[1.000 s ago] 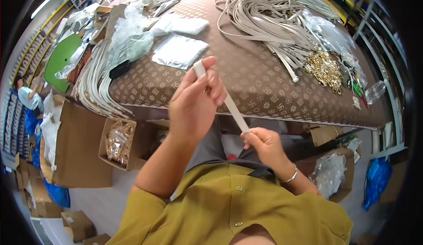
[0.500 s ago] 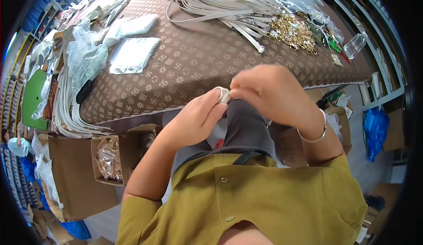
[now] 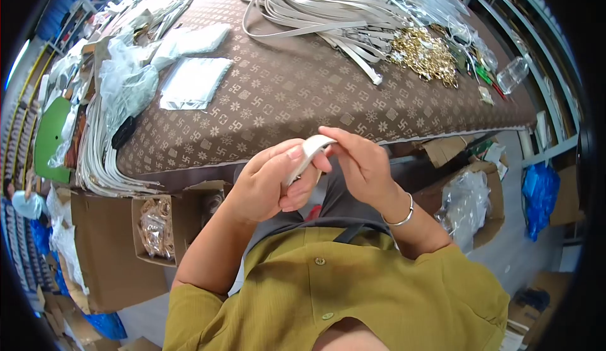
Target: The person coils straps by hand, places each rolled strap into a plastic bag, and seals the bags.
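A pale strap (image 3: 314,144), coiled into a small roll, is held in front of the table's near edge. My left hand (image 3: 271,177) is closed around the roll, with the thumb on its side. My right hand (image 3: 361,161) pinches the strap's curved outer part between thumb and fingers, just right of the left fingertips. The fingers cover part of the roll. Beyond the hands, a bundle of similar straps (image 3: 309,10) lies on the patterned tablecloth (image 3: 278,86), beside a heap of gold-coloured metal pieces (image 3: 424,54).
Clear plastic bags (image 3: 197,83) and white straps (image 3: 95,155) lie at the left. An open box (image 3: 153,228) of wrapped parts stands below the table at left. A box with clear plastic (image 3: 467,202) and a blue bag (image 3: 540,199) are at right. Another person (image 3: 28,204) is far left.
The strap, stretched between both hands a second ago, is now wound into a roll. My right hand has swung over and back down beside the left. The view has shifted.
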`<state>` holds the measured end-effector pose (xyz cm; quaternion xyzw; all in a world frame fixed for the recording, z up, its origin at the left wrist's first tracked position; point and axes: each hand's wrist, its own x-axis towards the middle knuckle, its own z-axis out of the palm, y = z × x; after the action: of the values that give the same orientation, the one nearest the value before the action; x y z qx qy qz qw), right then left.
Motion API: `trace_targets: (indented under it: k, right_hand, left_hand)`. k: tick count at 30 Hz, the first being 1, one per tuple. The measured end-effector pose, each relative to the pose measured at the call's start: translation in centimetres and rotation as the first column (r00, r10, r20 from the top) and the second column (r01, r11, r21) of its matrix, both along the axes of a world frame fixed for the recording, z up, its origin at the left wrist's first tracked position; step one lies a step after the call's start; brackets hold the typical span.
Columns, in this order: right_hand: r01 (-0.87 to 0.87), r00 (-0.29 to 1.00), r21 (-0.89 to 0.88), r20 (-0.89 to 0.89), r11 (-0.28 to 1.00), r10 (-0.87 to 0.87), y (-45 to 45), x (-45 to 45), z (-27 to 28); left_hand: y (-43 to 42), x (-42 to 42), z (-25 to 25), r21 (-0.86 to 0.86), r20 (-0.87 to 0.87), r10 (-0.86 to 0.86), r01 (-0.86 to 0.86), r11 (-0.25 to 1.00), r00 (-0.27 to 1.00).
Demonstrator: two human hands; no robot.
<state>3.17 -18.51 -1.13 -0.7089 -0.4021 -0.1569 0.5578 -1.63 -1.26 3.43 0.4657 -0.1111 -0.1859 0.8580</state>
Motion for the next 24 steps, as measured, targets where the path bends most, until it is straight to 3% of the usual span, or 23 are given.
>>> trace_targets:
  k: [2,3,5,6,7,9,10,11,13,14,16,17,18,19,21,22,24]
  right_hand:
    - [-0.079,0.981,0.018,-0.177,0.997,0.081,0.3,0.0,0.0]
    - [-0.082,0.982,0.019,-0.17,0.996,0.084,0.7,-0.3,-0.2]
    - [-0.058,0.938,0.064,-0.339,0.996,0.077,1.4,-1.7,-0.8]
    - [-0.046,0.901,0.083,-0.426,0.996,0.077,1.6,-2.4,-1.0]
    - [-0.059,0.9,0.081,-0.427,0.995,0.088,1.5,-3.0,-1.2]
    - [-0.074,0.904,-0.156,-0.428,0.985,0.0,0.6,-4.3,-1.7]
    - [-0.078,0.907,-0.271,-0.42,0.959,-0.045,0.3,-4.6,-1.7]
    - [-0.085,0.905,-0.27,-0.424,0.959,-0.039,-0.3,-4.9,-1.0]
    - [-0.088,0.987,-0.55,-0.163,0.83,-0.003,-1.8,-5.9,2.5]
    - [-0.077,0.986,-0.548,-0.168,0.833,-0.02,-2.2,-6.0,4.2]
    - [0.181,0.983,-0.596,0.133,0.782,-0.127,-2.9,-4.8,7.5]
    - [0.231,0.968,-0.572,0.215,0.787,-0.127,-3.1,-3.8,8.6]
    - [0.276,0.947,-0.546,0.295,0.791,-0.126,-3.3,-2.5,9.4]
    - [0.289,0.946,-0.548,0.291,0.785,-0.146,-3.6,-1.0,9.5]
    - [0.177,0.979,-0.554,0.186,0.813,-0.087,-3.7,1.5,9.6]
    - [0.173,0.979,-0.557,0.188,0.812,-0.08,-3.7,2.2,9.1]
    - [-0.119,0.973,-0.39,-0.227,0.913,0.03,-3.4,3.6,7.1]
  left_hand:
    - [-0.4,0.2,-0.1,-0.022,0.017,0.024,-0.024,0.999,1.0]
    - [-0.7,0.4,-0.4,-0.082,0.017,0.084,-0.082,0.993,0.996]
    - [-1.3,0.8,-0.8,-0.203,0.011,0.215,-0.208,0.957,0.977]
    - [-1.7,1.1,-1.0,-0.205,0.015,0.227,-0.22,0.954,0.974]
    - [-2.1,1.6,-1.2,-0.185,0.019,0.349,-0.339,0.922,0.937]
    - [-2.3,2.5,-1.7,-0.142,0.025,0.571,-0.563,0.814,0.82]
    - [-1.9,3.1,-2.3,-0.139,0.019,0.58,-0.572,0.808,0.815]
    - [-1.5,3.9,-3.1,-0.006,0.2,0.67,-0.683,0.73,0.715]
    - [-1.3,5.0,-4.2,0.175,0.57,0.665,-0.862,0.476,0.483]
    - [-1.3,4.8,-4.3,0.18,0.569,0.655,-0.853,0.49,0.497]
    - [-0.9,4.1,-4.3,0.447,0.681,0.319,-0.72,0.531,0.659]
    - [-0.8,3.8,-4.3,0.571,0.69,0.128,-0.644,0.509,0.713]
    - [-0.8,3.2,-4.2,0.575,0.686,0.109,-0.628,0.525,0.719]
    - [-0.8,2.4,-3.9,0.591,0.612,0.059,-0.505,0.629,0.789]
    - [-0.7,1.2,-2.9,0.566,0.464,-0.052,-0.251,0.785,0.884]
    - [-0.7,0.8,-2.3,0.563,0.466,-0.045,-0.257,0.786,0.883]
    - [-0.5,0.0,-1.0,0.552,0.367,-0.06,-0.165,0.818,0.928]
